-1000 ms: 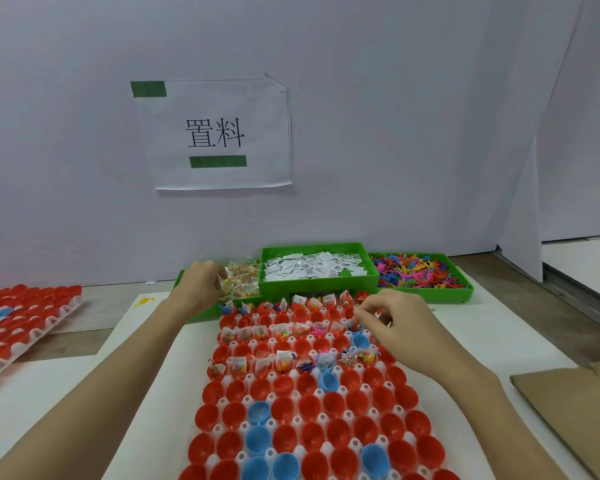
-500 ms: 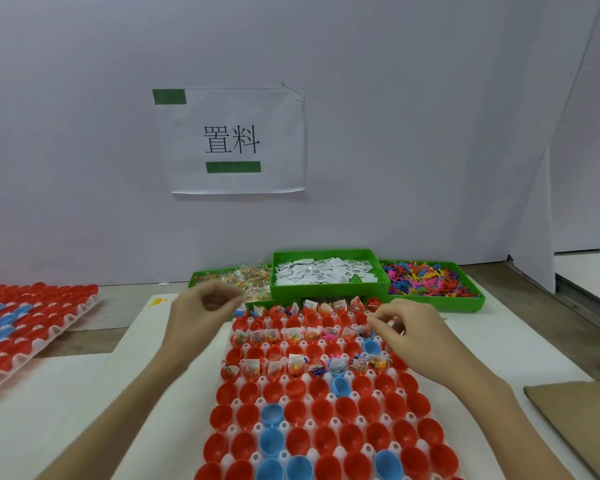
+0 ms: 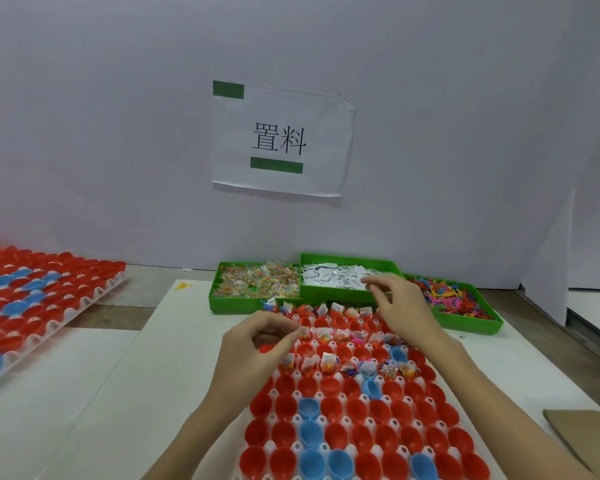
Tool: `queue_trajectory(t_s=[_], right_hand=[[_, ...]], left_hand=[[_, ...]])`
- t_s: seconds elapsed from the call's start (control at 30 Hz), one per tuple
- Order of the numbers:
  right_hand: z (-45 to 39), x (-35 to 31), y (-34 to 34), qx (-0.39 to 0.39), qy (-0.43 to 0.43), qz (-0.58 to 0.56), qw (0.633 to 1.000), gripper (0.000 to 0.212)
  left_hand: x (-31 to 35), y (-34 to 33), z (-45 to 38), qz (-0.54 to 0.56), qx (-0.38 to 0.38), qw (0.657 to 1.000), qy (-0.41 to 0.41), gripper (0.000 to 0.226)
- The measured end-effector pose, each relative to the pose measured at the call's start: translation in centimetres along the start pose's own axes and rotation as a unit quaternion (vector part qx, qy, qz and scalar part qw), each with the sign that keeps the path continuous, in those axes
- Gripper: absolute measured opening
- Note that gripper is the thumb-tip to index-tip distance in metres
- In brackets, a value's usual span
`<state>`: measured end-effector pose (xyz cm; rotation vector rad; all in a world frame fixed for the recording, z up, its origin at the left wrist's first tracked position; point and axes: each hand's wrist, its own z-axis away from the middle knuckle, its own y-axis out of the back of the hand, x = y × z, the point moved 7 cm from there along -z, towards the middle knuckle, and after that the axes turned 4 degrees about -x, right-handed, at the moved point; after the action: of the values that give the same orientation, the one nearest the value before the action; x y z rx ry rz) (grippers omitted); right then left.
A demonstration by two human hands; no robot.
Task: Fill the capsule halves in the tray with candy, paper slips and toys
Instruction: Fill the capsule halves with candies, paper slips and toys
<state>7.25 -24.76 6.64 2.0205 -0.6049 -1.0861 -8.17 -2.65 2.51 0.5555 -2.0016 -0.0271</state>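
Glossy red and blue plastic capsule halves [image 3: 329,438] sit in a white moulded plastic tray [image 3: 297,418]. Behind the tray, smooth green plastic bins [image 3: 340,294] hold clear-wrapped candy [image 3: 257,280], matt white paper slips [image 3: 336,277] and coloured plastic toys [image 3: 451,297]. A matt paper sign [image 3: 281,140] hangs above.

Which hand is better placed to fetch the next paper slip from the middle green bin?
Probably the right hand: it is at the near edge of the paper slip bin, its fingers at the slips. The left hand is over the capsule tray, apparently pinching a candy packet.
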Motion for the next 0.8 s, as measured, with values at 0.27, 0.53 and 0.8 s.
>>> queue_trajectory(t_s=[0.27,0.53,0.8], right_hand=[[-7.7,-0.4,-4.1,-0.172,-0.074,0.089,0.978,0.028],[-8.6,0.4,-3.9,-0.123,-0.073,0.152,0.978,0.02],[-7.0,1.6,-2.5,-0.007,-0.08,0.069,0.994,0.023]], left_hand=[[-0.3,2.4,0.3,0.006,0.005,1.0,-0.01,0.014],[-0.5,2.2,0.1,0.004,0.002,1.0,0.001,0.012],[-1.0,1.5,0.5,0.028,-0.01,0.999,0.036,0.014]])
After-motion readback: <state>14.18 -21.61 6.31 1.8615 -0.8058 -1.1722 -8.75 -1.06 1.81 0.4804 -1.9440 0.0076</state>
